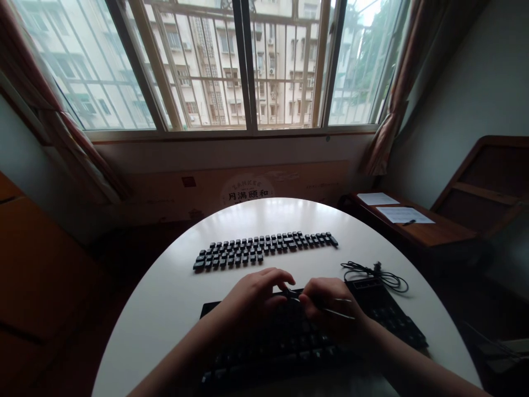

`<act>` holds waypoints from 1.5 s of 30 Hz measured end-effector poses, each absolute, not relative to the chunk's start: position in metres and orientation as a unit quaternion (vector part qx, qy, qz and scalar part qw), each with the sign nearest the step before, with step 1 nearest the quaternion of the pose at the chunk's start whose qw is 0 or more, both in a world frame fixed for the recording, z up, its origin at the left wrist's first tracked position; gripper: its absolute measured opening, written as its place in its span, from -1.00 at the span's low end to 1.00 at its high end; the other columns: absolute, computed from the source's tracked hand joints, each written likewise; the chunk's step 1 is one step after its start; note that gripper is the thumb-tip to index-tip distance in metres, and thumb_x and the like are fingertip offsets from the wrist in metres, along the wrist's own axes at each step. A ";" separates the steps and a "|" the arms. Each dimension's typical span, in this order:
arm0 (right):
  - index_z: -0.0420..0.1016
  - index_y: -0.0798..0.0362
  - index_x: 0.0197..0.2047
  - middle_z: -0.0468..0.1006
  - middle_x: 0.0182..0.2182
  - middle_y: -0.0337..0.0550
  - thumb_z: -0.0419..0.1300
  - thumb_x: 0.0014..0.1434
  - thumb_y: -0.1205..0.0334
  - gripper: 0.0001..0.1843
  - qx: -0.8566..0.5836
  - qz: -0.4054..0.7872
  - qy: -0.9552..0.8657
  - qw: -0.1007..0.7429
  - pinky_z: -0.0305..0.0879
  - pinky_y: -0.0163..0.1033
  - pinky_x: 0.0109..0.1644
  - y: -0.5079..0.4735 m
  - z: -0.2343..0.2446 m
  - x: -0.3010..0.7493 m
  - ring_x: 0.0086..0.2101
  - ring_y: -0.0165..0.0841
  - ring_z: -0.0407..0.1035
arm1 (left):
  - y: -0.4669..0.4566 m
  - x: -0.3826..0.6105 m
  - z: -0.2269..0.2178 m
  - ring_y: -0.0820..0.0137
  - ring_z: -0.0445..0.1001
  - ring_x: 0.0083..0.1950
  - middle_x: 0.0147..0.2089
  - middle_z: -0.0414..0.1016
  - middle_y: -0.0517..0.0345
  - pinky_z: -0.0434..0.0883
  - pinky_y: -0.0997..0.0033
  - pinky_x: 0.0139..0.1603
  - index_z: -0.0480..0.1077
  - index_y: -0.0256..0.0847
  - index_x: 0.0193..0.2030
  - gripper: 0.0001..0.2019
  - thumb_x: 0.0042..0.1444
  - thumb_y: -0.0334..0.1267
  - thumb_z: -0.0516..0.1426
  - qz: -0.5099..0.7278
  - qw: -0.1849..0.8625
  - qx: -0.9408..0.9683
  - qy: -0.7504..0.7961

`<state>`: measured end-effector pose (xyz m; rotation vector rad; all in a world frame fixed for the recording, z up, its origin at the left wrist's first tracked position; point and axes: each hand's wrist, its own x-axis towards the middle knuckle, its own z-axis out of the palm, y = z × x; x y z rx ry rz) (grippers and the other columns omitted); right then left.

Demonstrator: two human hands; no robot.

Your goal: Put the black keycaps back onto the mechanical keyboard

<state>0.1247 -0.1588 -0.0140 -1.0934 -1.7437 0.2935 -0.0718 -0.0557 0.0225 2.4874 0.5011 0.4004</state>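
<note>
A black keyboard (384, 317) lies on the round white table (165, 298) in front of me. My left hand (252, 300) hovers over its top edge with the fingers curled, the fingertips pinching a small dark keycap (285, 290). My right hand (330, 311) is closed round a thin metal wire tool (341, 314) whose tip meets the left fingertips. Beyond the keyboard, several loose black keycaps (264, 248) are laid out in neat rows on the table.
A coiled black cable (376, 273) lies at the keyboard's far right corner. A wooden side desk (413, 229) with papers (403, 215) and a pen stands at the right. A barred window (243, 60) and curtains fill the wall ahead.
</note>
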 end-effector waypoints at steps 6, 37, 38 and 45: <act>0.30 0.08 -0.47 0.29 -0.63 -0.37 0.15 0.24 0.32 -0.76 -0.441 0.126 -0.720 0.521 0.08 -0.44 -0.50 -0.162 -0.011 0.122 -0.61 -0.56 0.12 | -0.059 -0.071 0.026 0.41 0.47 -0.23 -0.07 0.54 0.18 0.47 0.37 -0.16 0.40 -0.06 0.05 -0.69 0.20 -0.41 0.20 0.149 0.286 0.925 0.201; 0.30 0.07 -0.52 0.25 -0.66 -0.34 0.11 0.26 0.22 -0.69 -0.514 0.060 -0.660 0.544 0.04 -0.39 -0.52 -0.138 -0.020 0.156 -0.62 -0.52 0.10 | 0.028 -0.040 0.020 0.29 0.57 -0.17 -0.09 0.62 0.19 0.46 0.38 -0.19 0.54 -0.04 -0.09 -0.77 0.17 -0.38 0.15 0.117 -0.013 0.965 0.236; 0.31 0.08 -0.52 0.25 -0.66 -0.34 0.12 0.26 0.22 -0.69 -0.517 0.060 -0.662 0.540 0.05 -0.39 -0.52 -0.137 -0.022 0.157 -0.62 -0.52 0.10 | 0.029 -0.040 0.011 0.28 0.57 -0.14 -0.10 0.62 0.19 0.46 0.36 -0.16 0.53 -0.04 -0.08 -0.76 0.17 -0.39 0.15 0.115 -0.015 0.966 0.232; 0.33 0.08 -0.52 0.32 -0.64 -0.31 0.11 0.28 0.24 -0.69 -0.514 0.055 -0.682 0.518 0.08 -0.37 -0.51 -0.137 -0.020 0.156 -0.62 -0.51 0.14 | 0.031 -0.038 -0.018 0.27 0.51 -0.12 -0.17 0.60 0.12 0.45 0.35 -0.14 0.52 -0.11 -0.15 -0.84 0.16 -0.40 0.18 0.100 -0.022 0.974 0.202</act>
